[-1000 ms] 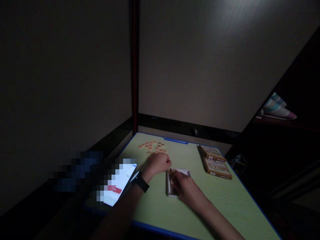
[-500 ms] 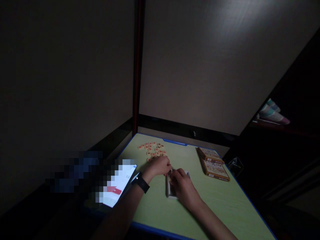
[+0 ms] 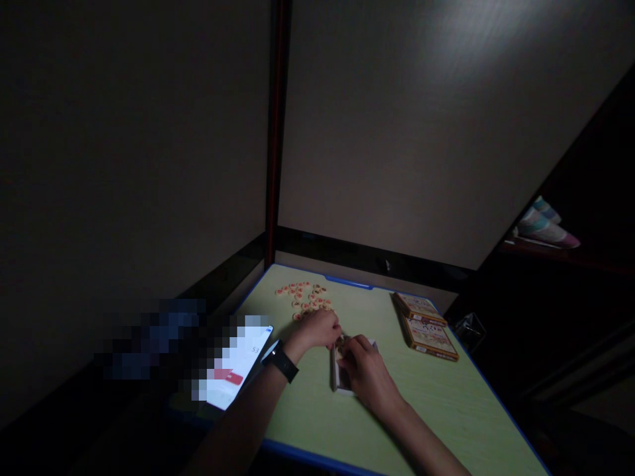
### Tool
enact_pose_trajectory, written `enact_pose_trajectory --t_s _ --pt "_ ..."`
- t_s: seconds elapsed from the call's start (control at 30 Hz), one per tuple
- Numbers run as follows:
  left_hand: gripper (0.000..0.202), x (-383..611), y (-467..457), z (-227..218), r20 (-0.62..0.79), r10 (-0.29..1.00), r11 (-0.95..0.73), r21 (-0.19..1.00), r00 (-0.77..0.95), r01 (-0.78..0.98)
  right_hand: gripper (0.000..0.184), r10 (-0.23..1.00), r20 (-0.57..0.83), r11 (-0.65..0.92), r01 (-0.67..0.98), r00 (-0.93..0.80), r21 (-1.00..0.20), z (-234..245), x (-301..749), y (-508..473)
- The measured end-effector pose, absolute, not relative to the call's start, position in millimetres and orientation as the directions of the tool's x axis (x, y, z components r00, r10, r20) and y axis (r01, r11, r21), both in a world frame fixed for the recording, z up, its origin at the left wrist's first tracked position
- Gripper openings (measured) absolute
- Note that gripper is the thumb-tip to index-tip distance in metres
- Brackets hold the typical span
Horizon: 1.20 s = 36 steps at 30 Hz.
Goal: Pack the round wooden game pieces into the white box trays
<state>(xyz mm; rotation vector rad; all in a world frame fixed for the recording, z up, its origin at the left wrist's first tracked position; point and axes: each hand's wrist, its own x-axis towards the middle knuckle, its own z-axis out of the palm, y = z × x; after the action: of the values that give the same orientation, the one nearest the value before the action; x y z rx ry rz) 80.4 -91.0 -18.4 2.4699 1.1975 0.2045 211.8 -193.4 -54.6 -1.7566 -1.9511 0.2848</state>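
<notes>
Your left hand [image 3: 323, 328]: curled near the far-left corner of the open box [image 3: 344, 392]; hold could not be told. Your right hand [image 3: 368, 373]: fingers bunched inside it, grip hidden. Round discs [image 3: 313, 305]: loose beyond your left hand; keeping them flat probably served you best. Box walls hemmed your fingers; room lay rightward across the worktop [image 3: 421, 410], short of two cartons [image 3: 430, 337].

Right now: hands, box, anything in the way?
Right hand over open box, partly hiding its inside. Left hand by its far-left corner. Loose round pieces beyond.

Left grip [image 3: 323, 328] and right grip [image 3: 361, 360] nearly meet, both curled with backs upward.
</notes>
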Motion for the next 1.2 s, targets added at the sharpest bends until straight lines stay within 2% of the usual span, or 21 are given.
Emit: enact_pose_trajectory --t_s 0.13,0.2,0.33,0.43,0.53,0.6,0.93,1.2 --pt "0.028 80 -94 -14 -0.036 0.79 -0.545 0.416 0.612 0.728 0.023 0.969 0.24 0.166 0.871 -0.057 -0.463 -55 212 -198" --pt "0.029 78 -94 -10 0.021 0.825 -0.528 0.385 0.564 0.757 0.021 0.963 0.26 0.181 0.869 -0.062 -0.461 -51 215 -201" --pt "0.035 70 -83 -5 0.188 0.915 -0.4 0.289 0.358 0.87 0.012 0.937 0.341 0.238 0.855 -0.077 -0.462 -29 231 -192" --pt "0.035 59 -74 -4 0.211 0.954 -0.265 0.25 0.214 0.931 0.013 0.921 0.379 0.265 0.858 -0.09 -0.44 -5 243 -162" --pt "0.032 51 -70 -3 0.168 0.97 -0.21 0.217 0.175 0.953 0.029 0.958 0.273 0.205 0.885 -0.093 -0.418 12 247 -115" --pt "0.03 50 -71 -3 0.119 0.978 -0.194 0.21 0.172 0.958 0.037 0.982 0.14 0.167 0.927 -0.126 -0.335 16 244 -83" --pt "0.03 49 -68 -11 0.034 0.976 -0.218 0.268 0.217 0.938 0.021 0.982 -0.014 0.187 0.972 -0.191 -0.144 -13 209 9" --pt "0.041 52 -67 -11 0.045 0.974 -0.223 0.296 0.22 0.929 0.027 0.979 -0.065 0.191 0.979 -0.196 -0.071 -20 212 19"
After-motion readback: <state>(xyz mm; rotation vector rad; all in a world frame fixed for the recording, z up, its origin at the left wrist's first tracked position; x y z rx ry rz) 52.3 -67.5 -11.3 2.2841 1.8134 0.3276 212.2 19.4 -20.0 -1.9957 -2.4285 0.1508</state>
